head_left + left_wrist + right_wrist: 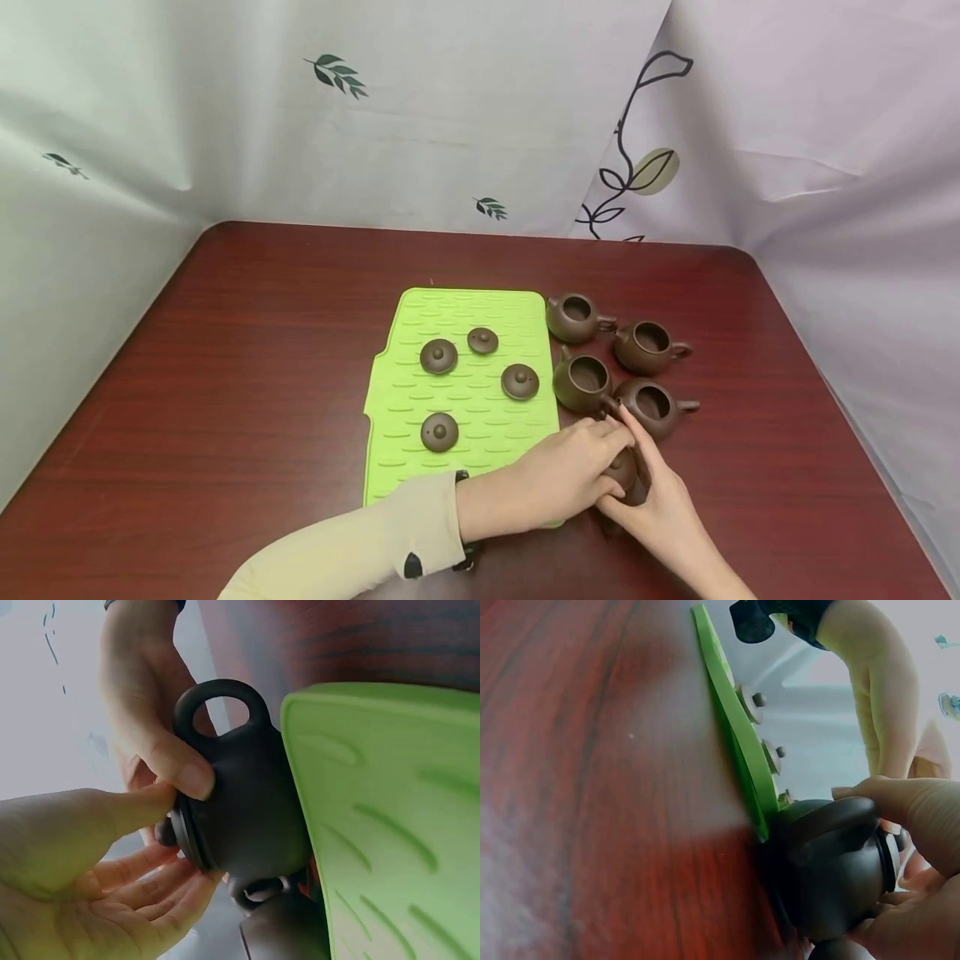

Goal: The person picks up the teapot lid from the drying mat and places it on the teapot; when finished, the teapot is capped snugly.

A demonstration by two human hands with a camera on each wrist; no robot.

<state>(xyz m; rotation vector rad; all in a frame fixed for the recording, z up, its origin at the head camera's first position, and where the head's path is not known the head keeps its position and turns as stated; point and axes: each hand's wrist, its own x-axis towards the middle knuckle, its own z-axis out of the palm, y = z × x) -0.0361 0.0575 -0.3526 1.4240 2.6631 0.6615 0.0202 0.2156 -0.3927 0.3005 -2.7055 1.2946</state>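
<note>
A dark brown teapot (259, 806) stands at the near right of the green mat. Around its body is my right hand (667, 508), with the thumb near the rim in the left wrist view. On the teapot's mouth sits a round brown lid (618, 468); my left hand (558, 475) pinches it by the edge between thumb and fingers. The lid's small knob (166, 832) shows between those fingers. Whether the lid is fully seated I cannot tell. The teapot's loop handle (221, 690) points towards the person.
Several lids, among them one near the front (439, 432), lie spaced out on the green mat (405, 392). Beyond the hands, several lidless teapots, including one by the mat's edge (573, 396), stand close together. All rest on a dark red wooden table (225, 400), with pale fabric (450, 117) behind.
</note>
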